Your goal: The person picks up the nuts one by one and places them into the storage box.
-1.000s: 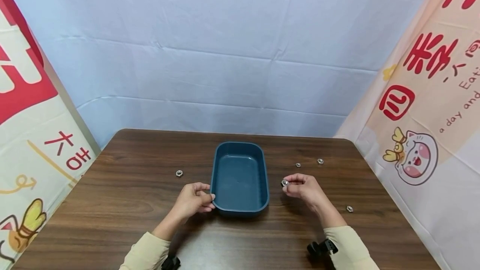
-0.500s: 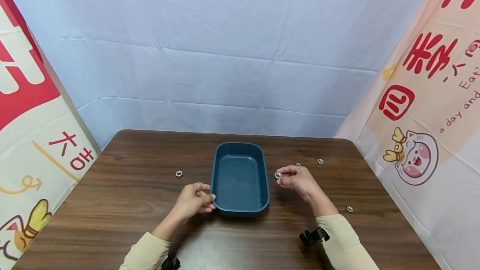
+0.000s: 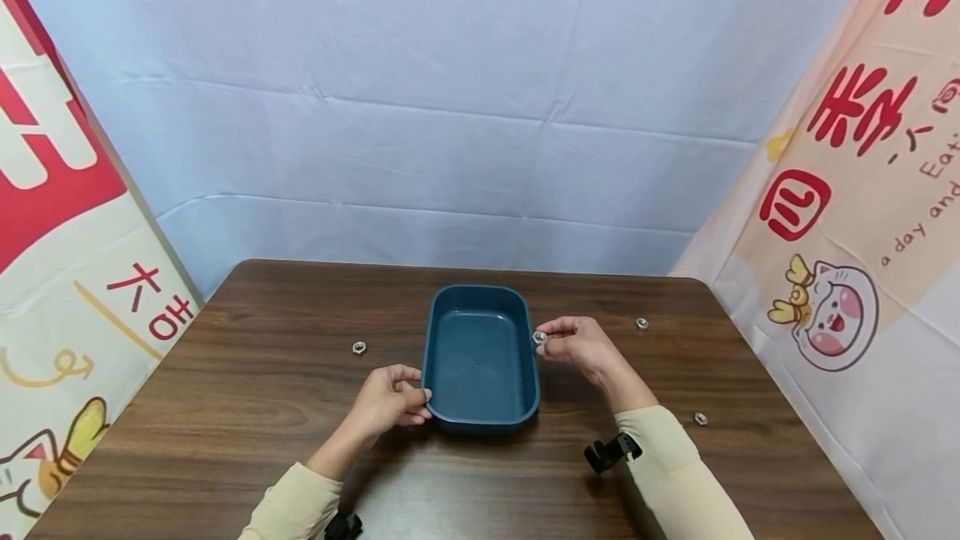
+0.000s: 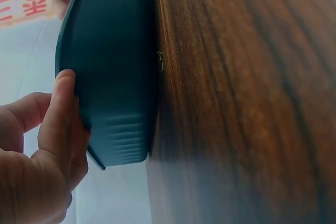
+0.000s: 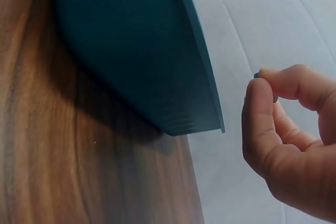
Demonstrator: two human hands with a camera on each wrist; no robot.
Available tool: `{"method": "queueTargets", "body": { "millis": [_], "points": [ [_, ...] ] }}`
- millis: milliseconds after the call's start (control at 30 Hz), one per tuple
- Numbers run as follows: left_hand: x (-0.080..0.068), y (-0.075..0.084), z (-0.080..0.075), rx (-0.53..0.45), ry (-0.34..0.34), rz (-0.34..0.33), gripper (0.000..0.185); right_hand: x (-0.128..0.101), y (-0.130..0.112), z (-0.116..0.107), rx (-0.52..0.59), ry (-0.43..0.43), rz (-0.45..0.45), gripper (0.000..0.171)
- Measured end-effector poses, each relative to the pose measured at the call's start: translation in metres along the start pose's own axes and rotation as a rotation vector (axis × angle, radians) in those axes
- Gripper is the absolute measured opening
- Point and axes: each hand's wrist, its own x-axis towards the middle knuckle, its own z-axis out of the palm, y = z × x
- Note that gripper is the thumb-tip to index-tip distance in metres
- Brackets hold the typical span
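A dark blue rectangular plastic box (image 3: 477,365) stands in the middle of the wooden table, bare inside. At its near left corner my left hand (image 3: 384,400) pinches the rim, fingers lying along the outer wall (image 4: 113,51) in the left wrist view. Between thumb and fingertips my right hand (image 3: 588,350) holds a metal hex nut (image 3: 539,338), right at the box's right rim in the head view. In the right wrist view that hand (image 5: 294,135) is up at rim height beside the box, and its fingers mostly cover the nut.
One hex nut (image 3: 359,348) lies on the table left of the box. Two more, a far nut (image 3: 642,324) and a nearer nut (image 3: 701,419), lie to the right. Pale cloth (image 3: 450,148) hangs behind the table, with printed banners at both sides.
My right hand has carried the hex nut leftward and away from me to the box's right rim. It now hides the small nut that lay behind it. My left hand has stayed still.
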Motion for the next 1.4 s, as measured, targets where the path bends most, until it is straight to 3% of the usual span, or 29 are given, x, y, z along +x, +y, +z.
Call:
{"method": "queueTargets", "body": {
  "millis": [233,600,1033,1233,1400],
  "points": [
    [0.001,-0.002,0.001,-0.009,-0.006,-0.007,0.041,0.01,-0.005,0.004,0.007,-0.017,0.005,0.03],
    [0.0,-0.003,0.0,-0.008,0.002,-0.008,0.041,0.023,-0.016,0.013,-0.134,0.005,-0.003,0.03],
    [-0.005,0.001,0.0,-0.021,-0.012,-0.013,0.044,0.046,-0.022,0.028,-0.211,-0.017,0.014,0.027],
    [-0.006,0.001,-0.001,-0.026,-0.012,-0.01,0.044,0.059,-0.022,0.037,-0.172,-0.021,0.06,0.026],
    [-0.006,0.001,0.0,-0.033,-0.019,-0.013,0.046,0.07,-0.021,0.041,-0.217,-0.011,0.081,0.027]
  ]
}}
